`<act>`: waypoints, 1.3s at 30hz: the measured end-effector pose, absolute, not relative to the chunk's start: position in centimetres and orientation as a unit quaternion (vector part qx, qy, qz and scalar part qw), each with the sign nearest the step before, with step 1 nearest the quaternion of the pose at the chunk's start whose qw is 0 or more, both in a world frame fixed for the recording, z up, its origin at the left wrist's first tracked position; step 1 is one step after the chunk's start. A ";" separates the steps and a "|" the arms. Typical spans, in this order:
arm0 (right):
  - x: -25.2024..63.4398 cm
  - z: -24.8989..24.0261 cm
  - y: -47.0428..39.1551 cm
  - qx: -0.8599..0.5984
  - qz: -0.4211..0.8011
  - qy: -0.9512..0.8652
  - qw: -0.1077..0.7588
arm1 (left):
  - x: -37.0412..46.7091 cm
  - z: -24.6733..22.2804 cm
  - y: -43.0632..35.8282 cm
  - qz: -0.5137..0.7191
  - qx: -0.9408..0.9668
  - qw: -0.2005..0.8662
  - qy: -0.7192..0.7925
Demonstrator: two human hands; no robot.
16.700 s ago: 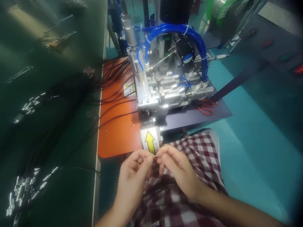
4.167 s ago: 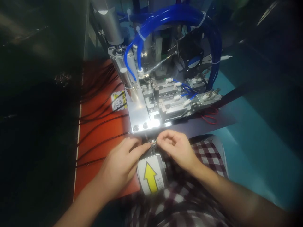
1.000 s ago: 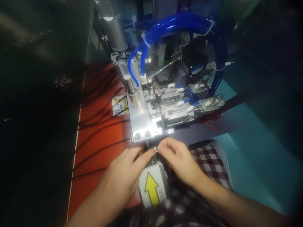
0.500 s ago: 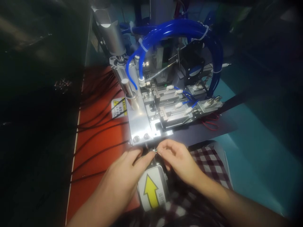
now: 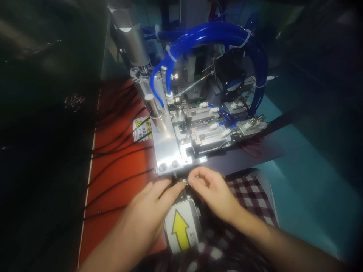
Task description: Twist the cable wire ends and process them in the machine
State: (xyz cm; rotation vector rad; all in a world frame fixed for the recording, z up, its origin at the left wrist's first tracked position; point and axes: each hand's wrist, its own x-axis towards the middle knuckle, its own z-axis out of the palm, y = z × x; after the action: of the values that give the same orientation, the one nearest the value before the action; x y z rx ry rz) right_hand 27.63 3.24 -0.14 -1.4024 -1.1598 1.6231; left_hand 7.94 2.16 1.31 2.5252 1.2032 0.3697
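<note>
In the head view, my right hand (image 5: pixel 212 189) is closed in a pinch, thumb and index fingertips together at a tiny shiny part (image 5: pixel 185 181). What exactly sits between those fingertips is too small to make out. My left hand (image 5: pixel 153 200) comes in from the left, its thumb stretched out so that the tip touches the same part. A gap separates that thumb from the index finger, whose tip is hidden by the machine's edge. Both hands are just in front of the metal plate (image 5: pixel 169 149), above a white cover with a yellow arrow (image 5: pixel 180 230).
Metal slides with white air fittings (image 5: pixel 211 138) lie beyond my hands, under an arch of blue hoses (image 5: pixel 210 34). Left stands an upright cylinder (image 5: pixel 133 45). Black cables cross the red base (image 5: pixel 113 181) beside a warning label (image 5: pixel 142 129). Checked cloth (image 5: pixel 252 192) covers my lap.
Almost nothing differs. My left thumb and the small part have shifted very slightly left; my right hand keeps its pinch in the same place.
</note>
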 end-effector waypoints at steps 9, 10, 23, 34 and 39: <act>27.7 -0.4 3.1 -0.544 0.600 -0.474 0.347 | 7.9 1.1 2.2 0.130 0.888 0.155 0.412; 27.7 -0.5 3.1 -0.543 0.597 -0.477 0.347 | 7.9 1.1 2.2 0.125 0.888 0.156 0.414; 27.7 -0.6 3.1 -0.546 0.564 -0.514 0.346 | 8.2 1.7 2.4 0.078 0.898 0.111 0.419; 27.1 -0.6 2.8 -0.547 0.542 -0.514 0.377 | 8.3 2.0 2.1 0.073 0.889 0.115 0.438; 27.1 -0.4 2.8 -0.547 0.574 -0.483 0.370 | 8.4 2.0 2.1 0.081 0.888 0.109 0.439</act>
State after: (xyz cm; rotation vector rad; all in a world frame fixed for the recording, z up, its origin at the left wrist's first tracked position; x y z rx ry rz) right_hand 27.14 2.79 -0.38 -1.4043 -1.2397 1.4731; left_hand 8.36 2.08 1.99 2.6106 1.2922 0.2392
